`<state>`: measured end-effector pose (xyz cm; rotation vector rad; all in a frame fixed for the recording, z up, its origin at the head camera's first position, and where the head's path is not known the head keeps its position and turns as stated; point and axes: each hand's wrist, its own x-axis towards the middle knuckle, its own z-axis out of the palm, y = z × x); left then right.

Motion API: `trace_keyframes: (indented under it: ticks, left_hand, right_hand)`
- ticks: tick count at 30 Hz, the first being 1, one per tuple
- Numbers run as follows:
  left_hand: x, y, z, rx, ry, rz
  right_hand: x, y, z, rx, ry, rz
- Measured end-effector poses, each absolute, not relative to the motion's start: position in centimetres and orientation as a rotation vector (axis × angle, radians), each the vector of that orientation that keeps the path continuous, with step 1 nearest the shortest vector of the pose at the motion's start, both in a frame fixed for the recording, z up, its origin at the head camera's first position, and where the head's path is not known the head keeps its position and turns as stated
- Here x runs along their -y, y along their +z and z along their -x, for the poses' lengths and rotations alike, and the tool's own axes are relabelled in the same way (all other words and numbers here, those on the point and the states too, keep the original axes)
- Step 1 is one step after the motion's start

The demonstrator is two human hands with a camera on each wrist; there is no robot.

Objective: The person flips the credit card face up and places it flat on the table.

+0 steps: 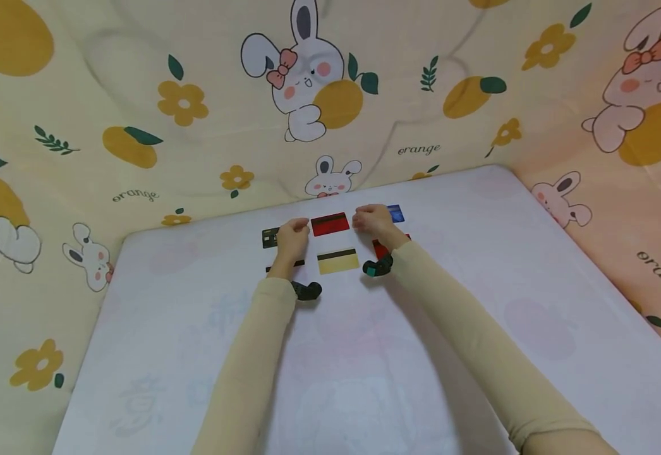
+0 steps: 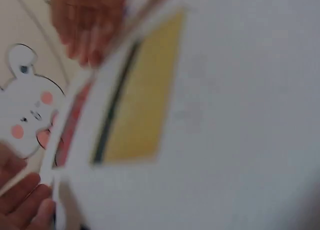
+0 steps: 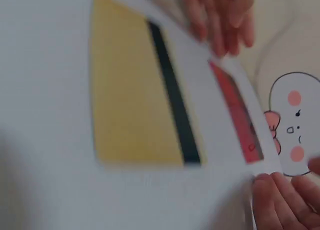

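Observation:
Bank-style cards lie in two rows on the white table. My left hand (image 1: 293, 239) hovers at the left of a red card (image 1: 330, 224) with a dark stripe, partly over a black card (image 1: 270, 238) with a chip. On the red card's other side, my right hand (image 1: 371, 221) has its fingers loosely bent, close to a blue card (image 1: 397, 213). Neither hand visibly grips anything. A gold card (image 1: 338, 261) with a black stripe lies below the red one, also large in both wrist views. Another red card (image 1: 380, 248) is partly hidden under the right wrist.
At the left, a card (image 1: 301, 263) shows only a dark strip beneath the left wrist. Black wrist devices (image 1: 308, 291) sit on both wrists. The white table (image 1: 154, 328) meets a rabbit-and-orange patterned cloth (image 1: 205, 145) at its back and sides.

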<state>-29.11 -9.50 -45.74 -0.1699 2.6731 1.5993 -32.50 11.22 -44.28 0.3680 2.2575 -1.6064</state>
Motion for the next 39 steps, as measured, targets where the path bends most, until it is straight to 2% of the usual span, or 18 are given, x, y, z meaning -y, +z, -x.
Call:
trace_keyframes:
  ticks: [5,9,20,39]
  left_hand:
    - [10.1,-46.1,29.5,-2.817,1.292,-0.116]
    - [10.2,-46.6,30.1,-2.810,1.122,-0.142]
    - [9.7,-46.6,30.5,-2.755,0.905,-0.089]
    - [9.4,-46.5,30.8,-2.744,1.017,0.005]
  right_hand:
    - [-11.4,-45.0,33.3,-2.624,-1.122,0.114]
    - [-11.5,-45.6,33.7,-2.711,-0.838,0.273]
    - [-10.9,-45.4,33.9,-2.693,-0.630,0.285]
    - [-11.0,-45.3,33.8,-2.609,-0.817,0.223]
